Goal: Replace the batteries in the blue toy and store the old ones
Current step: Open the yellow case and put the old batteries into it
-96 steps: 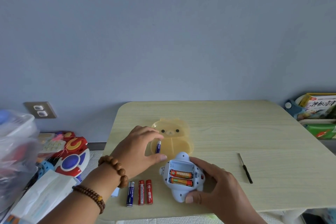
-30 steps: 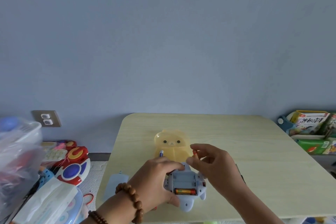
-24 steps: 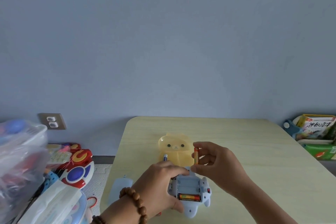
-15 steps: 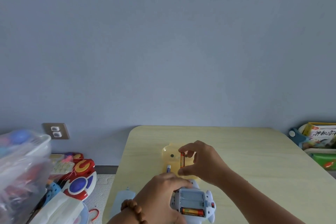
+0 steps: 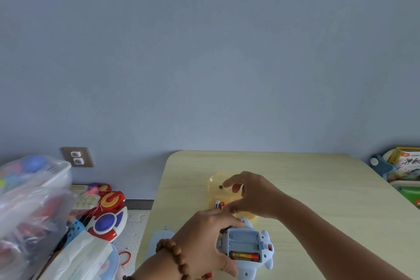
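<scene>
Pale table. I log left hand clamped on blue toy; right hand, fingers apart, above yellow tray.

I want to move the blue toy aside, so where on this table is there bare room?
Bare: the far strip of the table between the yellow tray and its back edge, and the wide right part beyond the right hand. Crowded: the near left, where the left hand grips the blue toy beside the tray.

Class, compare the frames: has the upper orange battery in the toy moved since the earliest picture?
Yes. That orange battery has left the blue toy and now lies beyond it in the yellow tray, beside the blue battery.
</scene>
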The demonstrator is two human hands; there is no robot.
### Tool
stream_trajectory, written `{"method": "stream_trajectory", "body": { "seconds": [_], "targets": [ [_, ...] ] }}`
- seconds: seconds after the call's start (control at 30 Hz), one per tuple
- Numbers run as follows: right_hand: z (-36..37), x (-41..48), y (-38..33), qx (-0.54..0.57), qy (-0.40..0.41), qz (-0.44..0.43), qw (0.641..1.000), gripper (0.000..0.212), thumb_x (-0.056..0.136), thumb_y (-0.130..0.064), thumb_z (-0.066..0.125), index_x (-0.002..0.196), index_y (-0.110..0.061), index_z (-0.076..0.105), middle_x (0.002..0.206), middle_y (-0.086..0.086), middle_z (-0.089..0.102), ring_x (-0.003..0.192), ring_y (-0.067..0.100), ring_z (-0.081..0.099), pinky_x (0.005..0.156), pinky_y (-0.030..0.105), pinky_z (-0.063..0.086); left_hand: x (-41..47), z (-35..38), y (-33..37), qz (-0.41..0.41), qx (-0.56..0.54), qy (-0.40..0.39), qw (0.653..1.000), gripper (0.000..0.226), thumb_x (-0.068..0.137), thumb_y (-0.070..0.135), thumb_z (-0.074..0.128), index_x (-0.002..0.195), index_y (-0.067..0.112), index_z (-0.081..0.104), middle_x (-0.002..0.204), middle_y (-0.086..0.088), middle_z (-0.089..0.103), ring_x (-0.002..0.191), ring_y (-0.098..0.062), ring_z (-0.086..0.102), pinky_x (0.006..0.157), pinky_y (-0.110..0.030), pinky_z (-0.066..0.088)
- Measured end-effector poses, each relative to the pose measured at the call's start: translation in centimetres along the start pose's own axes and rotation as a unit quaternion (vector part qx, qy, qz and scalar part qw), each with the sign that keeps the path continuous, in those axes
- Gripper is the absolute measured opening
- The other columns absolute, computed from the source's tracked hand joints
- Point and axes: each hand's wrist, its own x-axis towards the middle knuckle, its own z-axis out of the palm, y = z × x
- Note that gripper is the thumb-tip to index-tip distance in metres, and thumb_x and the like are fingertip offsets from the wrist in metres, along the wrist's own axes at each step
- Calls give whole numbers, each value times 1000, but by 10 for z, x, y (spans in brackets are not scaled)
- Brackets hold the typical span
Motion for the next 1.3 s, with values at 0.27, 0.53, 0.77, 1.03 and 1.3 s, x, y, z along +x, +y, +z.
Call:
{"method": "stream_trajectory", "body": {
  "seconds": [0.27,0.53,0.77,1.03,1.3],
  "targets": [
    [8,-99,24,92,-3,-18,996,77,55,-62,88,123,-49,57,112,-25,62,99,-3,61,72,15,53,-1,2,-2,-27,27,11,999,82,58,48,89,132,40,54,124,25,54,111,4,52,97,-16,44],
    [26,-119,36,101,70,-7,992,72,57,-39,96,123,-42,67,90,-15,68,73,-3,60,62,6,43,0,6,18,-49,42,33,997,72,61,58,82,127,42,57,117,25,58,104,7,55,84,-7,41],
    [31,-123,41,133,121,-20,984,70,51,-31,99,110,-53,69,78,-14,67,65,3,64,60,10,46,4,34,56,-115,91,117,982,46,73,57,65,112,38,50,108,16,55,98,-6,53,81,-24,51],
    [37,-123,50,143,140,-33,979,70,52,-37,93,119,-39,72,80,-7,67,69,4,63,58,9,44,8,42,67,-127,108,131,977,39,77,47,63,111,35,45,112,11,54,103,-11,50,82,-28,53],
    [42,-120,54,138,155,-43,977,70,54,-25,96,119,-34,74,79,-14,66,68,5,63,60,7,42,10,49,76,-175,136,144,964,46,70,47,67,105,32,41,109,8,53,101,-16,49,73,-31,54]
  ]
}}
